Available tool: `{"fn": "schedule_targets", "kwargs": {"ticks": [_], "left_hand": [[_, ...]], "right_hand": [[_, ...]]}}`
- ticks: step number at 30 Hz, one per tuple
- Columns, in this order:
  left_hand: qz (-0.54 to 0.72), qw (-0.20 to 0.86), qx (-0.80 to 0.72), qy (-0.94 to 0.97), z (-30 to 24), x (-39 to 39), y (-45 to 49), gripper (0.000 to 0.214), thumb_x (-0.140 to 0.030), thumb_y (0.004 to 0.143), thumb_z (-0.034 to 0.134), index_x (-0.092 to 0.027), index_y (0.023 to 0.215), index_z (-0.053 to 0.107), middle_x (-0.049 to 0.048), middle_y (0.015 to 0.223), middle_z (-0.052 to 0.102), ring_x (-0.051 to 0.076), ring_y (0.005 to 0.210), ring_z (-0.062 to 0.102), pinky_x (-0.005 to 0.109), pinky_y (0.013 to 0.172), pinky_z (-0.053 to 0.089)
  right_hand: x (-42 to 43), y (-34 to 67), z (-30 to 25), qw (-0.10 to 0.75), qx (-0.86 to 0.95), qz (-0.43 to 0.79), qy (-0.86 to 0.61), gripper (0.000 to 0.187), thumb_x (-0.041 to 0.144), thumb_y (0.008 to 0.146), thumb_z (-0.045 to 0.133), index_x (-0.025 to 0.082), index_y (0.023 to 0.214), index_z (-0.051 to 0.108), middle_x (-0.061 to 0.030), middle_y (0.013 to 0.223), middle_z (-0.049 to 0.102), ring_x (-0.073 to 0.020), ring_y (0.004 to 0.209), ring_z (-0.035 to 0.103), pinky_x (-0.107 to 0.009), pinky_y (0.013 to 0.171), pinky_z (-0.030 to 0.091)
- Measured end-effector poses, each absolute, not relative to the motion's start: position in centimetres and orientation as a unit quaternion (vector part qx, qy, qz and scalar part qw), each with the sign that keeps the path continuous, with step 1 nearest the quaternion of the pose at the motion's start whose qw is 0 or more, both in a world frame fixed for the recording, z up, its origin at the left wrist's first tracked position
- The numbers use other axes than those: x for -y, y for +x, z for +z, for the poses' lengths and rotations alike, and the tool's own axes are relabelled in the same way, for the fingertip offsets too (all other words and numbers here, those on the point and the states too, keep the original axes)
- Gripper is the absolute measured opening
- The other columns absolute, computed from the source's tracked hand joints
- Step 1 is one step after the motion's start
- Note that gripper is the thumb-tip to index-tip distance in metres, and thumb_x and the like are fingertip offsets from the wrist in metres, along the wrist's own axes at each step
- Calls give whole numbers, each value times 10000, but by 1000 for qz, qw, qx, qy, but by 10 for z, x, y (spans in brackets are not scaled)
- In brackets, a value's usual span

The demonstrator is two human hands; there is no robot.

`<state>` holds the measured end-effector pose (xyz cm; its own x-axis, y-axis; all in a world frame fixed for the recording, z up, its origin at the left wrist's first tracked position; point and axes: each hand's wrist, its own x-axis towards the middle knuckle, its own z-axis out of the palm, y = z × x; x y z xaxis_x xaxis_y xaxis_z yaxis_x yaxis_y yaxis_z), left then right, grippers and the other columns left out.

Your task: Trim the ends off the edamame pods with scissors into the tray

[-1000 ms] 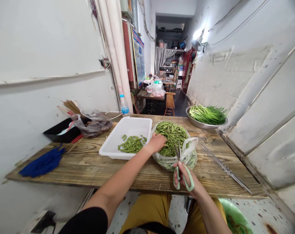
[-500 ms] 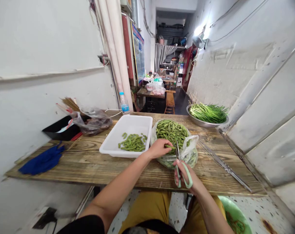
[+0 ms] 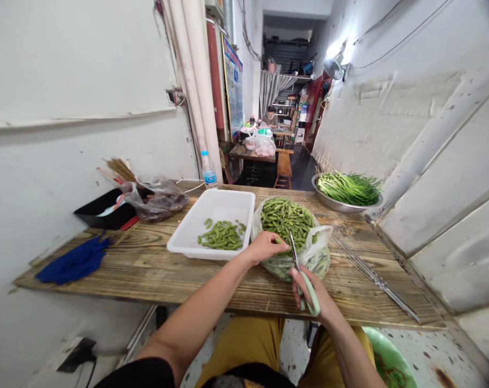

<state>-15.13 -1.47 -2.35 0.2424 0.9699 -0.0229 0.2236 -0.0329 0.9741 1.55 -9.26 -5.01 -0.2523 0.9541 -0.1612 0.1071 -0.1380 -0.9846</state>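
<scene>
Over the near left side of a clear plastic bag (image 3: 319, 240) full of green edamame pods (image 3: 287, 215), my left hand (image 3: 267, 247) pinches a single edamame pod, mostly covered by the fingers. My right hand (image 3: 315, 293) grips scissors (image 3: 295, 253) with pale green handles. Their metal blades point up and away over the bag, beside my left fingertips, and look nearly closed. Left of the bag stands a white plastic tray (image 3: 187, 237); a small heap of edamame pods (image 3: 222, 235) lies in it.
On the wooden table (image 3: 147, 269) lie a blue cloth (image 3: 74, 262), a black box (image 3: 98, 210), a plastic bag (image 3: 159, 199), a water bottle (image 3: 208, 171) and metal skewers (image 3: 377, 277). A metal bowl (image 3: 347, 206) holds green stalks. A green basin (image 3: 390, 355) is below. Someone sits far back.
The scissors' handles have come together and the blades have closed beside my left fingertips. Both hands stay over the bag. The whole view has shifted slightly.
</scene>
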Motion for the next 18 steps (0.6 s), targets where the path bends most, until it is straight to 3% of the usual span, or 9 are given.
{"fn": "schedule_targets", "kwargs": {"ticks": [6,12,18], "left_hand": [[411,536,-470,569,-26,15,-147,185,-280,649,702,-105,697,665,8,577,623,84,523,489,205,530,343],[453,565,-458,515,-27,18,-140,89,-128,673,605,-139,732,538,44,693,664,111,593,599,200,535,407],[396,537,-460,586,-28,20,-146,56,-169,679,568,-134,722,560,-11,641,601,66,477,451,198,497,354]], "right_hand": [[91,19,-59,373,500,589,-514,417,585,734,612,201,731,449,89,479,444,-55,276,351,-179,246,307],[91,17,-61,386,521,582,-491,460,638,747,563,196,786,445,72,546,463,-66,376,421,-190,341,379],[92,19,-59,391,529,572,-489,484,677,791,459,194,814,440,55,572,476,-79,420,448,-207,405,387]]}}
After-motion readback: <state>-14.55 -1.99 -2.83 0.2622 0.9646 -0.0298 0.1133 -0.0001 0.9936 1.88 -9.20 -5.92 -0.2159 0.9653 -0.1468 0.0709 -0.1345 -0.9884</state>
